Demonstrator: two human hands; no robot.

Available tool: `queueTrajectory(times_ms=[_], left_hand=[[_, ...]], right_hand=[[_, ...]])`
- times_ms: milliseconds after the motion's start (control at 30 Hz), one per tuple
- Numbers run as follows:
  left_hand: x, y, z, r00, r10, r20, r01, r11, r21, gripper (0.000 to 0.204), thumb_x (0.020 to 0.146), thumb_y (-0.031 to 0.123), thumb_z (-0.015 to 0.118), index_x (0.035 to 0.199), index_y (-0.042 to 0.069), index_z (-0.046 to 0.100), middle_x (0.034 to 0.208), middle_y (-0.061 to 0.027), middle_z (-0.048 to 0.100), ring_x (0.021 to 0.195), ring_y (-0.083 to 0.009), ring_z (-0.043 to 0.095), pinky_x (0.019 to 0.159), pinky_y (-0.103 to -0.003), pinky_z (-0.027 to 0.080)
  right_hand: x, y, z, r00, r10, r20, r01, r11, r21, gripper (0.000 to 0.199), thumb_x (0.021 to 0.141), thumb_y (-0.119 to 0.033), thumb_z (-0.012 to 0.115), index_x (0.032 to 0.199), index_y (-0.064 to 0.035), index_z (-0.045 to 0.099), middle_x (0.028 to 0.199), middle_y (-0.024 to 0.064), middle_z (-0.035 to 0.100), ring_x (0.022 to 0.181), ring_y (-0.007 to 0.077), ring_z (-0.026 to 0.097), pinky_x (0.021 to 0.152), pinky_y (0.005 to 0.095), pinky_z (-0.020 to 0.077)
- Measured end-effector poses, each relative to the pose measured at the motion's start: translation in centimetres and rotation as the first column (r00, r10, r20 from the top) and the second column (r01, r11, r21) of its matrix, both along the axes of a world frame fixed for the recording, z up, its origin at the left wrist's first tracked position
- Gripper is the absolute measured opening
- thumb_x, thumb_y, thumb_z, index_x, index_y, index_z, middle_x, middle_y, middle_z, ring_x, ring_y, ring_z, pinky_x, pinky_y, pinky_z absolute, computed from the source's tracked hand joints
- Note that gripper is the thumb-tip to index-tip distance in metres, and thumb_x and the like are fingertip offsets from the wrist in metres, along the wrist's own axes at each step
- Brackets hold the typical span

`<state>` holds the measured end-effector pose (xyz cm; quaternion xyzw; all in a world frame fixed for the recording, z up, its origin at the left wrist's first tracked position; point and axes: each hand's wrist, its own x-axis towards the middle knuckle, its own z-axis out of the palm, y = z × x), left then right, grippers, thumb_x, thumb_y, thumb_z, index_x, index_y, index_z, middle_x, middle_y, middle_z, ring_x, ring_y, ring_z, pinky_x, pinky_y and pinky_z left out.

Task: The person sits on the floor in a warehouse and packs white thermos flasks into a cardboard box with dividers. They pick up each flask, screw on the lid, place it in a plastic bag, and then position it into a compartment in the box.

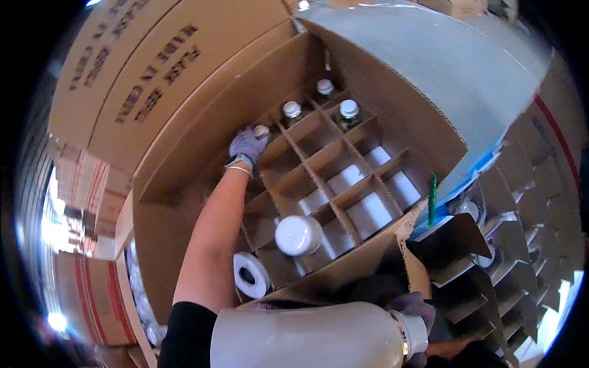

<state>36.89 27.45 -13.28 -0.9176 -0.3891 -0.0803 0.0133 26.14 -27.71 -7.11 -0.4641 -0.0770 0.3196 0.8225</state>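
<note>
My left hand (246,147), in a light grey glove, reaches deep into a cardboard box (392,80). Its fingers close round the white cap (261,131) of a bottle in a far-left cell. My right hand (421,306), gloved and partly in shadow, grips the neck end of a large white flask (300,337) with a gold ring. That flask lies sideways at the box's near edge. In the divider grid (316,144) several white-capped bottles (349,109) stand at the far end. Nearer are a white round-topped flask (298,235) and a white ring-shaped thing (250,276).
Box flaps (147,67) rise at the left. A slim green stick-like object (433,199) stands by the near right edge. More cardboard dividers (509,245) fill the right side, below pale plastic sheeting (448,55). Stacked cartons (92,294) stand at far left.
</note>
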Motion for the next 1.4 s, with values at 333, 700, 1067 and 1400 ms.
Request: queueTrajectory(times_ms=[333, 700, 1067, 1400], left_hand=[[-1.1, -4.4, 9.7, 0.995, -0.073, 0.068, 0.067, 0.994, 0.081, 0.053, 0.076, 0.055, 0.073, 0.102, 0.008, 0.072, 0.105, -0.0179, 0.07, 0.099, -0.0356, 0.067, 0.086, -0.047, 0.052], [-31.3, -30.9, 28.3, 0.621, -0.247, 0.744, 0.137, 0.969, 0.207, 0.07, 0.073, 0.014, 0.073, 0.137, -0.001, 0.049, 0.124, -0.0163, 0.06, 0.114, -0.0251, 0.059, 0.102, -0.036, 0.046], [-43.5, -47.2, 17.4, 0.868, 0.003, 0.496, 0.303, 0.788, -0.536, 0.088, 0.066, 0.047, 0.088, 0.132, 0.0, 0.053, 0.129, -0.0243, 0.059, 0.118, -0.0402, 0.058, 0.104, -0.047, 0.044], [-49.8, -50.4, 6.9, 0.914, -0.043, 0.403, 0.215, 0.894, -0.394, 0.076, 0.068, 0.049, 0.084, 0.125, 0.004, 0.061, 0.136, -0.0246, 0.049, 0.125, -0.0448, 0.047, 0.105, -0.055, 0.04]], right_hand=[[-0.9, -0.9, -0.2, 0.997, 0.075, 0.036, -0.075, 0.997, -0.006, 0.09, 0.088, -0.068, 0.057, 0.143, 0.0012, 0.04, 0.13, 0.0163, 0.051, 0.12, 0.0265, 0.055, 0.102, 0.0406, 0.0439], [1.1, -2.5, -0.8, 0.917, 0.154, -0.368, 0.055, 0.864, 0.5, 0.055, 0.103, -0.043, 0.034, 0.136, -0.0032, 0.053, 0.139, 0.0147, 0.056, 0.129, 0.0288, 0.055, 0.108, 0.0446, 0.0451], [1.4, -3.3, 10.2, 0.438, 0.463, 0.771, -0.276, 0.885, -0.375, 0.043, 0.083, -0.016, 0.057, 0.122, -0.0005, 0.062, 0.115, 0.017, 0.064, 0.106, 0.0299, 0.062, 0.096, 0.0369, 0.0476], [-2.3, -1.1, 0.2, -0.144, 0.651, 0.746, -0.065, 0.746, -0.663, 0.027, 0.094, -0.02, 0.061, 0.116, -0.005, 0.062, 0.112, 0.0157, 0.063, 0.101, 0.0352, 0.063, 0.092, 0.042, 0.052]])
